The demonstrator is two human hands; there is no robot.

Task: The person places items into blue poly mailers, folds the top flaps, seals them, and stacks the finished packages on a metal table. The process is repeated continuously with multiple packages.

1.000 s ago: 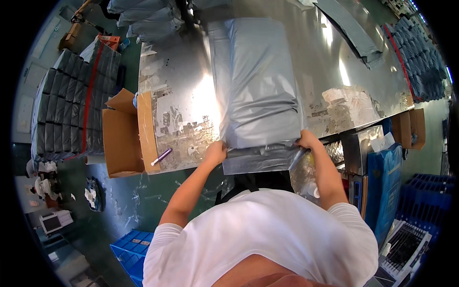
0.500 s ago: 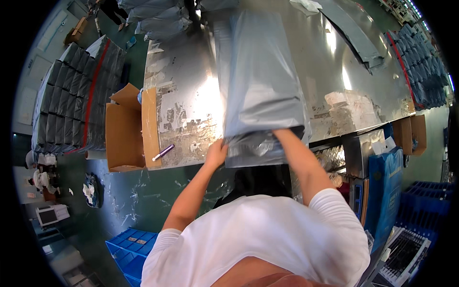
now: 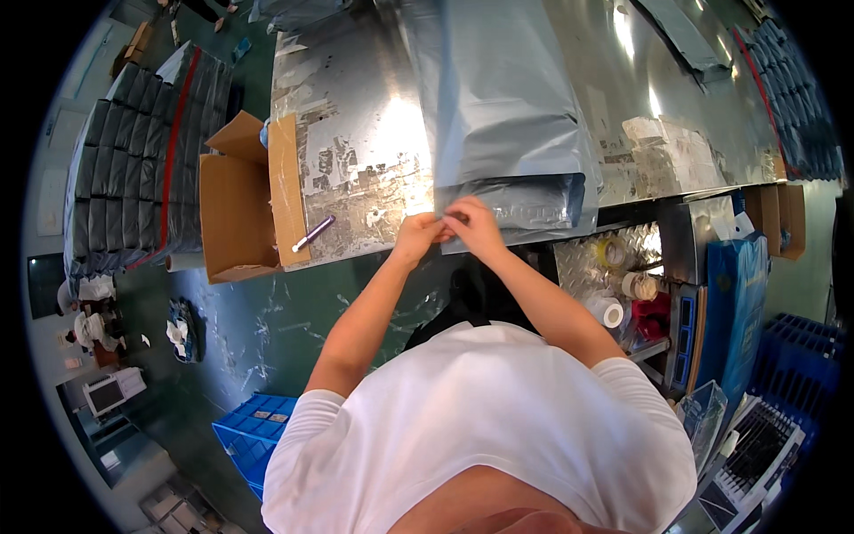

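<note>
Grey plastic bag (image 3: 511, 98) stretches from upper centre to mid-frame, its near end reaching the front edge of the metal table (image 3: 360, 156), bare metal either side. Forearms converge from below; left hand (image 3: 418, 238) and right hand (image 3: 479, 229) meet, fingertips bunched, at its near left corner; whether they pinch film, I cannot tell.

- Bag (image 3: 511, 107): silvery grey (darker at its mouth)
- Shirt (image 3: 480, 400): plain white
- Table (image 3: 365, 89): silver, blotched dark grey and white
- Carton (image 3: 236, 214): tan
- Marker (image 3: 318, 230): purple, white-ended
- Floor (image 3: 307, 311): green, streaked white
- Crate (image 3: 253, 432): blue
- Stack (image 3: 124, 169): grey with a red stripe
</note>
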